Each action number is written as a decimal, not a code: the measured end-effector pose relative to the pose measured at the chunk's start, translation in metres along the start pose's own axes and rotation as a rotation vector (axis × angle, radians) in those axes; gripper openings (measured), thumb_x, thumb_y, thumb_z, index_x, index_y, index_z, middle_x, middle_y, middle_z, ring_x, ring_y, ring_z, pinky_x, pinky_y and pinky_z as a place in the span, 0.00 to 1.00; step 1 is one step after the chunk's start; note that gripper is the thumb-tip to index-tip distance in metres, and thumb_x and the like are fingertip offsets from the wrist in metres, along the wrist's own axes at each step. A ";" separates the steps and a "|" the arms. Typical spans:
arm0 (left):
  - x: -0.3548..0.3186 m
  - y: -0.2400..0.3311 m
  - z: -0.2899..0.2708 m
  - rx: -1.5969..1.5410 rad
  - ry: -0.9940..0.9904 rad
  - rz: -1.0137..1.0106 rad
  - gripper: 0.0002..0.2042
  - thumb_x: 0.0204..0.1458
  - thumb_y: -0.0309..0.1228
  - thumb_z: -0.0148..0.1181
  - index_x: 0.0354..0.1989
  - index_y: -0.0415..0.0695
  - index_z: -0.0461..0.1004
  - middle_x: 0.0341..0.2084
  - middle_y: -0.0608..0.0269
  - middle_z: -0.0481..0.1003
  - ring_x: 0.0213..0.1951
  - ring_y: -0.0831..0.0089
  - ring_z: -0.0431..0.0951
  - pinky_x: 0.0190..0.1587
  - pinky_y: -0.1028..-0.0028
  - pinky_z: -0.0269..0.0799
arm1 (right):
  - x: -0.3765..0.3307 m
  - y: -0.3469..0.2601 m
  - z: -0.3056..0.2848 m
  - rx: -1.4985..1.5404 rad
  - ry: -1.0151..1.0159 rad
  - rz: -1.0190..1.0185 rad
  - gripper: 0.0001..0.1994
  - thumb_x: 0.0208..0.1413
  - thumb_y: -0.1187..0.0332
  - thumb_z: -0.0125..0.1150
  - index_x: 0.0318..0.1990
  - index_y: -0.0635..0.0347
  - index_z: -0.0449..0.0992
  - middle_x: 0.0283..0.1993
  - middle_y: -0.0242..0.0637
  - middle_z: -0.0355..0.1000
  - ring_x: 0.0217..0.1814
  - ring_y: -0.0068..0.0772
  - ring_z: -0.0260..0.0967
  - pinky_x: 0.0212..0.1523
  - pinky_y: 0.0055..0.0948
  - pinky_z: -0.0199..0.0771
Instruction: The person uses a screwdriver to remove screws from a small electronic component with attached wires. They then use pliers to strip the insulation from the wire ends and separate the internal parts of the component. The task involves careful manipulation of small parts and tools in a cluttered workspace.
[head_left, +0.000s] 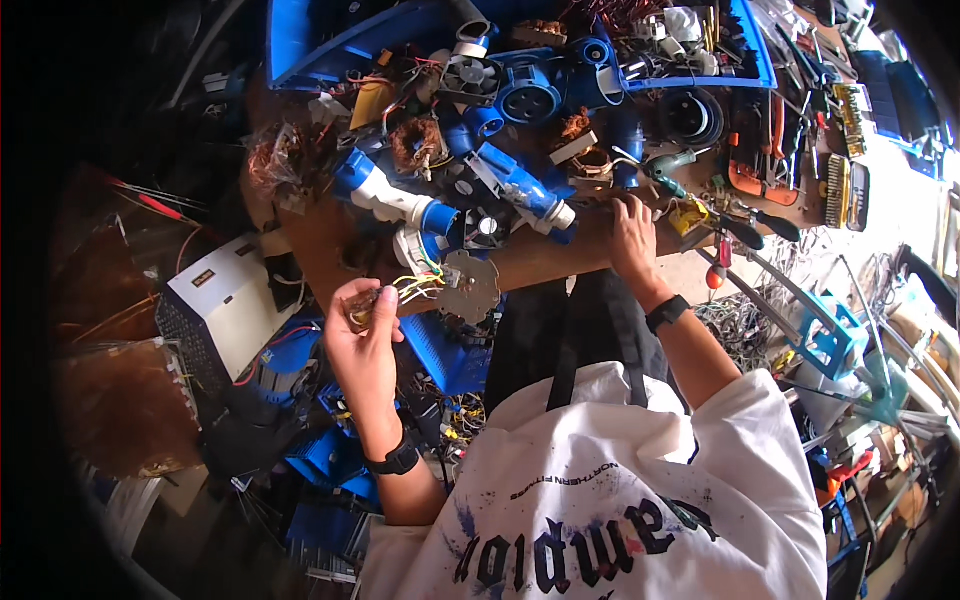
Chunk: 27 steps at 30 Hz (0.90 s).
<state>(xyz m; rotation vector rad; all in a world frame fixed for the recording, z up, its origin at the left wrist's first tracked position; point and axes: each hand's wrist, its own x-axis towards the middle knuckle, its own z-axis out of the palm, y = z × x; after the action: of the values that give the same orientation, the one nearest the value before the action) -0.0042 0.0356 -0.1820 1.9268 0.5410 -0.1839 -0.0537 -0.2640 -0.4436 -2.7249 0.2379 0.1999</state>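
In the head view, the left hand (363, 332) has its thumb pressed over curled fingers, the grip closed around a bunch of thin yellow, white and green wires (418, 286). What else sits inside that fist is hidden. The wires run rightward from the grip to a round grey plate (472, 288), which lies just beside the fingers, apart from them, near the front edge of the table (545, 268); whether it rests on anything cannot be told. Handling this well probably means keeping the wires slack, taking the plate's weight by its rim rather than through the leads, and spreading the strands so each joint shows. The right hand (634, 240) lies at the table's edge, fingers bent, well apart from the plate; whether its grip has hold of anything cannot be told. A green-handled tool (664, 174) is near its fingertips, and a white-and-blue connector (386, 196) lies beyond the left hand.
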 end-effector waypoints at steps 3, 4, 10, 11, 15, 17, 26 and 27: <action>-0.004 -0.002 -0.001 -0.037 0.041 0.011 0.07 0.55 0.27 0.60 0.40 0.40 0.71 0.25 0.69 0.70 0.21 0.85 0.66 0.23 0.84 0.61 | -0.007 0.001 0.018 -0.114 0.009 0.034 0.23 0.51 0.71 0.52 0.58 0.60 0.67 0.59 0.45 0.59 0.60 0.47 0.59 0.56 0.45 0.66; -0.004 -0.001 0.000 -0.024 0.051 0.010 0.07 0.55 0.27 0.60 0.39 0.40 0.71 0.24 0.70 0.69 0.21 0.85 0.65 0.23 0.84 0.59 | -0.007 0.002 0.022 -0.170 0.046 0.026 0.22 0.51 0.70 0.51 0.57 0.59 0.68 0.59 0.45 0.60 0.59 0.47 0.59 0.55 0.44 0.65; -0.007 0.000 0.002 -0.021 0.068 0.027 0.07 0.55 0.26 0.60 0.39 0.40 0.71 0.23 0.71 0.68 0.20 0.86 0.62 0.22 0.84 0.56 | -0.004 0.018 0.026 -0.217 0.018 -0.019 0.24 0.51 0.70 0.52 0.59 0.53 0.67 0.60 0.43 0.61 0.57 0.45 0.61 0.50 0.43 0.69; -0.007 0.001 0.003 -0.019 0.075 0.027 0.07 0.55 0.26 0.60 0.38 0.41 0.71 0.23 0.71 0.68 0.20 0.86 0.62 0.22 0.84 0.55 | -0.003 0.017 0.021 -0.219 0.005 -0.012 0.25 0.51 0.70 0.52 0.60 0.52 0.66 0.60 0.42 0.61 0.57 0.44 0.62 0.48 0.41 0.71; -0.004 0.003 0.006 -0.009 0.083 0.038 0.06 0.54 0.26 0.60 0.38 0.41 0.71 0.23 0.71 0.68 0.20 0.86 0.62 0.22 0.84 0.55 | -0.001 0.024 0.027 -0.183 -0.018 -0.034 0.24 0.51 0.69 0.52 0.59 0.53 0.67 0.59 0.42 0.62 0.55 0.43 0.65 0.48 0.40 0.71; -0.002 0.005 0.007 -0.002 0.080 0.043 0.06 0.54 0.26 0.60 0.38 0.41 0.71 0.23 0.71 0.68 0.20 0.86 0.62 0.22 0.84 0.55 | -0.003 0.024 0.027 -0.186 -0.001 -0.060 0.24 0.52 0.69 0.53 0.59 0.53 0.67 0.58 0.43 0.62 0.53 0.43 0.66 0.47 0.39 0.71; 0.008 0.012 0.020 -0.026 0.077 0.078 0.05 0.54 0.25 0.60 0.38 0.41 0.72 0.23 0.72 0.69 0.21 0.86 0.63 0.22 0.84 0.56 | -0.008 0.010 0.014 -0.021 -0.060 -0.139 0.25 0.47 0.65 0.60 0.55 0.58 0.68 0.43 0.41 0.63 0.44 0.40 0.66 0.41 0.36 0.69; 0.009 0.012 0.022 -0.026 0.084 0.085 0.05 0.55 0.25 0.60 0.38 0.41 0.72 0.23 0.72 0.69 0.21 0.86 0.63 0.22 0.84 0.56 | -0.009 0.011 0.015 0.020 -0.066 -0.131 0.27 0.45 0.64 0.63 0.55 0.58 0.68 0.43 0.43 0.64 0.46 0.42 0.66 0.42 0.37 0.69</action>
<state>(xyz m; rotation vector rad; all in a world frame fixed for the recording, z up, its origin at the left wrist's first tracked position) 0.0118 0.0143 -0.1839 1.9351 0.5132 -0.0410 -0.0658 -0.2673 -0.4597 -2.6970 0.0429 0.2481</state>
